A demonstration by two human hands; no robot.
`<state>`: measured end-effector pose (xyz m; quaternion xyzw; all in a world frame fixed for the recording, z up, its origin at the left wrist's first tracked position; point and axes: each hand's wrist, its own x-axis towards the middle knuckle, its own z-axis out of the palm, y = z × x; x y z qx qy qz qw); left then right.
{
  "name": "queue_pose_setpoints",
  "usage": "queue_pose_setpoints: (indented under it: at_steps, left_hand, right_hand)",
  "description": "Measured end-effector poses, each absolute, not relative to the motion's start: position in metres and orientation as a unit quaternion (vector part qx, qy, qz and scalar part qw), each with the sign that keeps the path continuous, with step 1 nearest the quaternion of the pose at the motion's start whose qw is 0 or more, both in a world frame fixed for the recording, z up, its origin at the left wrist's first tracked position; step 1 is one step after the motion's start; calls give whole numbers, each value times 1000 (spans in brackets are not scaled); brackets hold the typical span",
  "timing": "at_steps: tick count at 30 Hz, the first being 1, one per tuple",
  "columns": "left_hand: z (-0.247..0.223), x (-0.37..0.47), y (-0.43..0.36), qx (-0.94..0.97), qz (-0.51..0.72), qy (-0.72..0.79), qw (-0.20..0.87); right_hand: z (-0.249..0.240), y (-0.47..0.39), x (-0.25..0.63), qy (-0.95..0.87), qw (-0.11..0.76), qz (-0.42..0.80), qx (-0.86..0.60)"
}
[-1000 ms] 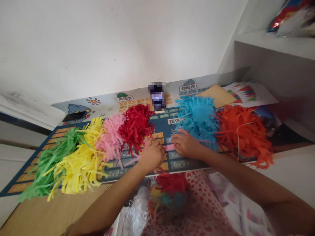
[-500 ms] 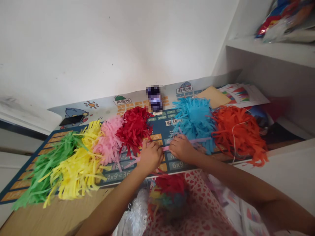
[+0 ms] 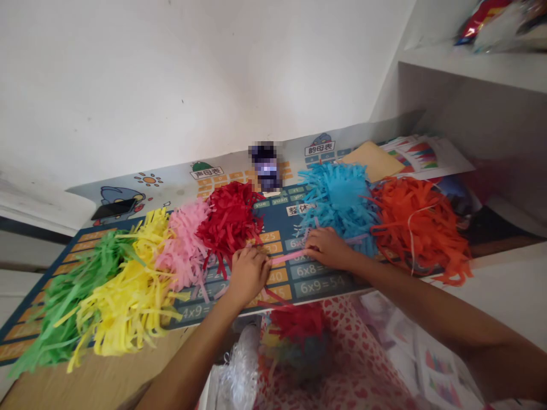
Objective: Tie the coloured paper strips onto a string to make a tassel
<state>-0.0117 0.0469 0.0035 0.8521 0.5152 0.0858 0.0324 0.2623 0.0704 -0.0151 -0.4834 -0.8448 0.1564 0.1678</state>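
Observation:
A narrow pink paper strip (image 3: pixel 287 257) runs between my two hands, low over the printed desk mat (image 3: pixel 314 287). My left hand (image 3: pixel 250 270) is closed on its left part, beside a red paper-fringe bunch (image 3: pixel 231 213). With curled fingers, my right hand (image 3: pixel 327 247) grips the strip's right part, just in front of a blue fringe bunch (image 3: pixel 342 196). Left of the red bunch lie pink (image 3: pixel 186 245), yellow (image 3: pixel 128 302) and green (image 3: pixel 77 296) fringe bunches. An orange bunch (image 3: pixel 421 228) with a white string lies to the right. The fingertips are partly hidden.
A pixelated dark object (image 3: pixel 265 166) stands at the mat's back, by the wall. A black phone-like slab (image 3: pixel 114 209) lies back left. A tan envelope (image 3: pixel 372 160) and printed sheets (image 3: pixel 431 156) are back right. Multicoloured fringe (image 3: pixel 297 336) sits below the desk edge, on heart-patterned cloth (image 3: pixel 359 341).
My hands have moved apart, the left going left and the right going right. A longer stretch of pink strip shows between them. The whole view has shifted slightly.

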Motion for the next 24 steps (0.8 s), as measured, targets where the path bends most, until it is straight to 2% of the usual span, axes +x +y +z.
queue_pose_setpoints:
  at_steps: [11,14,19,24]
  left_hand:
    - [11,-6,60,844,39,531,60]
    - [14,-7,61,853,40,520,31]
    - [14,-1,55,926,58,367,-63]
    - [12,7,47,931,74,345,-92]
  right_hand:
    - [-16,76,256,-829,151,157,-515]
    - [-11,72,252,-839,151,106,-512]
    - [-3,65,249,-913,197,-46,-353]
    - [0,67,246,-944,162,-88,-275]
